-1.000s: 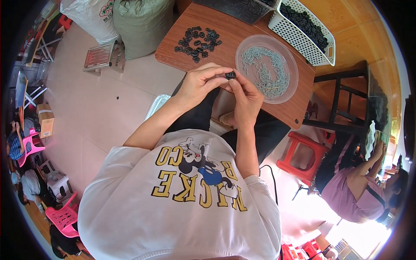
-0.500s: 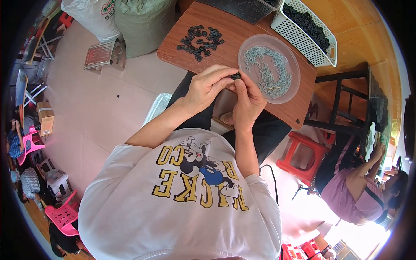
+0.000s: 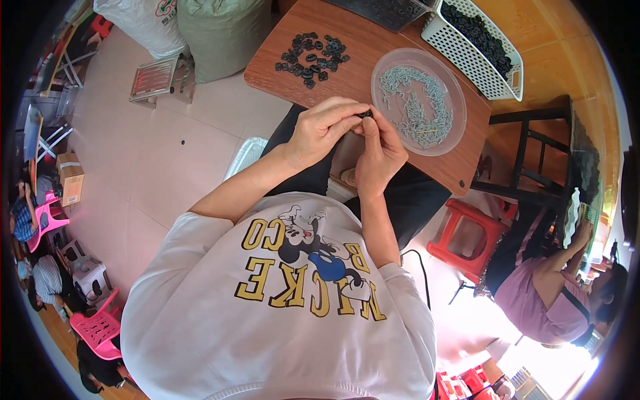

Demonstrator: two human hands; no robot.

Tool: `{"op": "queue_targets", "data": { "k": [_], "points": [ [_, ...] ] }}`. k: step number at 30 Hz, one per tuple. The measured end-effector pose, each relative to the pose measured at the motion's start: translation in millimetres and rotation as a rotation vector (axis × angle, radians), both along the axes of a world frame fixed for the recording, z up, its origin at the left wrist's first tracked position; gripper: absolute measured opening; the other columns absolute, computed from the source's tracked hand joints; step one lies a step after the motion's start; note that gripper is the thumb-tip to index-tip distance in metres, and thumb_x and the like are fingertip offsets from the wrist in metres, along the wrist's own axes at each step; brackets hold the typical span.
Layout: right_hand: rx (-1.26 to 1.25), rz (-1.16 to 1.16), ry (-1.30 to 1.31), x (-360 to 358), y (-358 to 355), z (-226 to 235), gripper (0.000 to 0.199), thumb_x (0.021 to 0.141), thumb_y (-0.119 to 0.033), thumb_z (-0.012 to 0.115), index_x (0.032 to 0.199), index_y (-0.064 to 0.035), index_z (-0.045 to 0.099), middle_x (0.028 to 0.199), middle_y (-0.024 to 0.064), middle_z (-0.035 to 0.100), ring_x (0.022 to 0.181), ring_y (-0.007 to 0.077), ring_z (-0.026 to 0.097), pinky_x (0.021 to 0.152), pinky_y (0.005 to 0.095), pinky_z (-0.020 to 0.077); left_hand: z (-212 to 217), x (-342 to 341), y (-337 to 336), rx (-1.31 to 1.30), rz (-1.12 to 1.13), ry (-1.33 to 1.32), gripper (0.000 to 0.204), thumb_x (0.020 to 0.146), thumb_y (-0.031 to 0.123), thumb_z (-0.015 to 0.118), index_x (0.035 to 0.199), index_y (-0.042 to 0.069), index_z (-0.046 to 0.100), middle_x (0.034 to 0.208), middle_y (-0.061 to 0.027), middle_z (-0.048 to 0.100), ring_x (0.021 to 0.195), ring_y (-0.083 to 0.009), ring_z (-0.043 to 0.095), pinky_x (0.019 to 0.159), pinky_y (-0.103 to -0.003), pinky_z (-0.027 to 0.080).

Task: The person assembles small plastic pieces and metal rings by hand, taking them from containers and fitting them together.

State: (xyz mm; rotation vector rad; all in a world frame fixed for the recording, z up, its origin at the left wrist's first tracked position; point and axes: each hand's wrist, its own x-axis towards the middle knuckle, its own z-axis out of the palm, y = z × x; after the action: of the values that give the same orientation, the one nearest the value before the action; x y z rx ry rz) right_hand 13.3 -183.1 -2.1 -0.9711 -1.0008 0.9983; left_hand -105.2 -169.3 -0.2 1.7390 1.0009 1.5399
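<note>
A small black plastic part (image 3: 365, 114) is pinched between my two hands, just off the near edge of the wooden table (image 3: 360, 40). My left hand (image 3: 322, 131) grips it with thumb and forefinger from the left. From the right, the thumb and fingers of my right hand (image 3: 381, 152) close on the same part, and the fingertips cover most of it. Close beyond my right hand stands a round clear plastic tub (image 3: 463, 110) with many small silvery screws (image 3: 437, 100) in it. Several loose black parts (image 3: 312, 59) lie on the table at the far left.
A white perforated basket (image 3: 460, 60) full of black parts stands at the far right, beside a dark tray (image 3: 383, 15). One black piece (image 3: 461, 183) lies at the table's right corner. A red stool (image 3: 460, 237) and a co-worker (image 3: 543, 300) are to the right; sacks (image 3: 223, 40) stand far left.
The view has shifted slightly, so the table and its contents sit a little higher and further right. Both hands keep their pinch on the black part, which appears slightly turned.
</note>
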Motion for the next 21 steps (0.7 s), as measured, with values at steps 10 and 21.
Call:
{"op": "queue_targets", "data": {
  "k": [10, 21],
  "points": [
    [0.501, -0.496, -0.301, 62, 61, 129, 0.017, 0.082, 0.003, 0.062, 0.099, 0.0050, 0.061, 0.086, 0.0086, 0.063, 0.074, 0.0108, 0.060, 0.066, 0.0208, 0.0493, -30, -9, -28, -0.381, -0.140, -0.383, 0.056, 0.089, -0.001, 0.053, 0.140, 0.002, 0.030, 0.117, -0.0121, 0.054, 0.100, -0.0140, 0.056, 0.088, -0.026, 0.045],
    [0.109, -0.266, -0.901, 143, 176, 70, 0.026, 0.083, -0.014, 0.066, 0.104, 0.0003, 0.065, 0.088, 0.0072, 0.068, 0.079, 0.0100, 0.060, 0.072, 0.0228, 0.0474, -95, -34, -59, -0.423, 0.119, 0.048, 0.029, 0.088, 0.005, 0.057, 0.116, 0.001, 0.057, 0.089, -0.0117, 0.062, 0.081, -0.0161, 0.062, 0.071, -0.025, 0.049]
  ]
}}
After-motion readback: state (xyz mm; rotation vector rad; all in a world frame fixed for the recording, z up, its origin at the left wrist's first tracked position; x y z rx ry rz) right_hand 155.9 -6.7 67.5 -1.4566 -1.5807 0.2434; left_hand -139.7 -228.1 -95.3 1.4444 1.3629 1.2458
